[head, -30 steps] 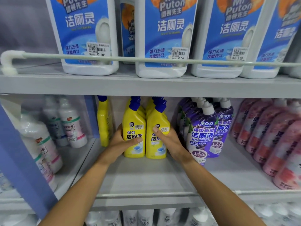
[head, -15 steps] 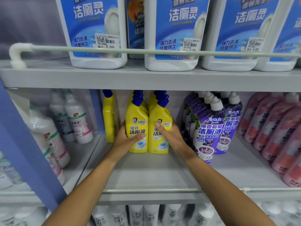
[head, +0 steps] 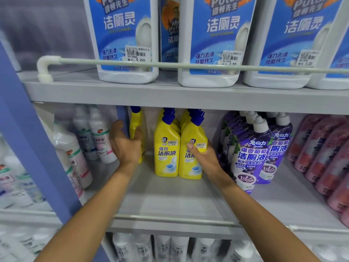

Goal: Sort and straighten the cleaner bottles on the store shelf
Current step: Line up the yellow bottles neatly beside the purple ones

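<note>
From the head view, much is cut off for me: the big white bottles (head: 128,44) on the upper shelf (head: 170,93) lose their tops at the frame edge, and the rail (head: 170,65) crosses their labels. The pale bottles (head: 100,137) at left are blurred, and so are the pink ones (head: 324,152) at right. My left hand (head: 125,146) covers most of a lone yellow bottle (head: 136,123) by the blue divider (head: 122,118); I see only its blue cap and a strip of its side, turned edge-on to me. The fingers curl around it, though I cannot tell how firmly they close.

My right hand (head: 203,157) is wrapped on the right-hand front yellow bottle (head: 192,148), thumb across the label, fingers hidden behind it. That bottle stands upright on the middle shelf (head: 170,201), long axis vertical, label facing me, touching its left neighbour (head: 166,148). More yellow bottles stand behind both, mostly hidden. Purple bottles (head: 251,154) stand just beside my right hand.
</note>
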